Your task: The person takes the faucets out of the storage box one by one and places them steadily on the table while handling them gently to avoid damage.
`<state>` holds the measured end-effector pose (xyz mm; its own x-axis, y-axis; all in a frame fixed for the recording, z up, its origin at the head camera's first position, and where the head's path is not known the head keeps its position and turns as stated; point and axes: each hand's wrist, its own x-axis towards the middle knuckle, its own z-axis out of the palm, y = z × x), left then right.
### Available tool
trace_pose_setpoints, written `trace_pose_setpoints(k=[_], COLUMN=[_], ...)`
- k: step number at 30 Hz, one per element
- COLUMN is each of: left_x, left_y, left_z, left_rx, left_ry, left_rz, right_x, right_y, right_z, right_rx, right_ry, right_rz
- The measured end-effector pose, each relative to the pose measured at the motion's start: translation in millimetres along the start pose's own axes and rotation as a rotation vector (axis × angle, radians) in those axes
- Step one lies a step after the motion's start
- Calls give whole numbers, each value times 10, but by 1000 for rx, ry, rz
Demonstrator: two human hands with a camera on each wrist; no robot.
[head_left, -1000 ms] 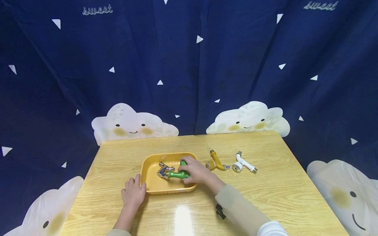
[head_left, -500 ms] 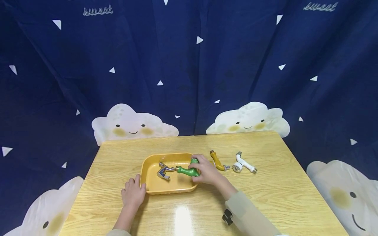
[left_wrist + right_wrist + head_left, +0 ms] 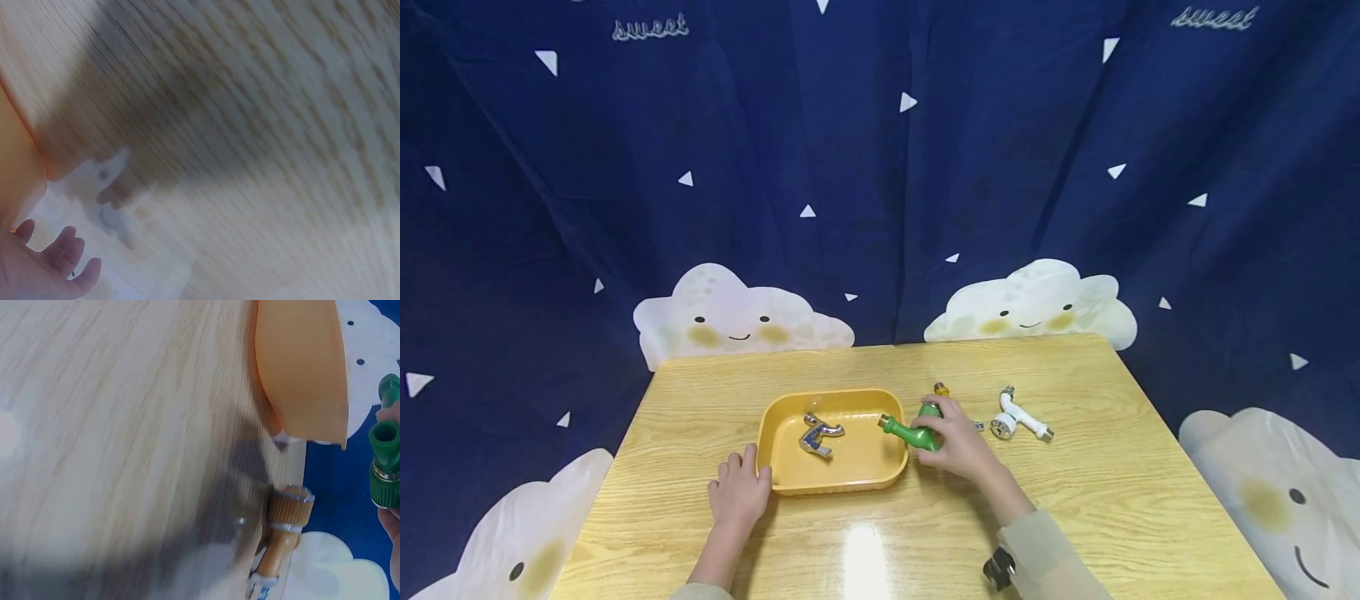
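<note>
My right hand [image 3: 958,443] grips a green plastic faucet [image 3: 904,432] by its knob end, just past the right rim of a yellow tray [image 3: 835,486]. The faucet's threaded end points left, over that rim. In the right wrist view the green faucet [image 3: 384,456] is raised above the table, at the right edge. My left hand [image 3: 739,490] lies at the tray's left front corner with its fingertips at the rim. Those fingers [image 3: 69,253] look loosely bent in the left wrist view. A chrome faucet [image 3: 820,435] lies inside the tray.
Right of the tray lies a mustard-yellow faucet [image 3: 942,389], mostly hidden behind my right hand; its ribbed knob [image 3: 291,506] shows in the right wrist view. A white faucet [image 3: 1022,417] lies farther right on the wooden table [image 3: 1120,500]. A dark blue curtain [image 3: 880,167] hangs behind.
My right hand has carried the green faucet rightward, from beside the chrome faucet inside the tray to beyond the right rim. The left hand and tray have stayed put.
</note>
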<state>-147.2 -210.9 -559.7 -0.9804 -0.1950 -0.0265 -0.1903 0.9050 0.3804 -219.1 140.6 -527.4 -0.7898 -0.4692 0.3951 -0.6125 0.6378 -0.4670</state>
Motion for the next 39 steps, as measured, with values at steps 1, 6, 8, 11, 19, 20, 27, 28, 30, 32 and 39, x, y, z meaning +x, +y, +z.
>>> trace_pose_setpoints(k=[1, 6, 8, 11, 19, 20, 27, 28, 30, 32, 39], left_x=[1, 1, 1, 1, -7, -6, -3, -3, -4, -4, -8], left_y=[-1, -3, -3, -1, -5, -5, 4, 5, 7, 9, 16], left_z=[1, 5, 6, 5, -2, -2, -1, -2, -3, -6, -16], left_rx=[1, 10, 9, 6, 5, 5, 4, 4, 3, 1, 2], left_ry=[1, 3, 4, 5, 8, 8, 1, 0, 1, 5, 22], left_rz=[-1, -4, -2, 1, 2, 2, -2, -4, -6, -5, 4], right_x=[-22, -134, -181, -250, -420, -441, -569, -580, -599, -614, -623], right_y=[16, 95, 120, 165, 287, 296, 347, 354, 371, 382, 408], right_z=[-8, -20, -27, -34, -6, 3, 86, 96, 119, 141, 225], right_rx=[0, -20, -17, -9, -34, -38, -58, -55, -44, -39, -52], right_ry=[15, 71, 75, 82, 81, 74, 35, 32, 30, 30, 39], right_rz=[6, 19, 37, 76, 112, 115, 152, 156, 165, 182, 203])
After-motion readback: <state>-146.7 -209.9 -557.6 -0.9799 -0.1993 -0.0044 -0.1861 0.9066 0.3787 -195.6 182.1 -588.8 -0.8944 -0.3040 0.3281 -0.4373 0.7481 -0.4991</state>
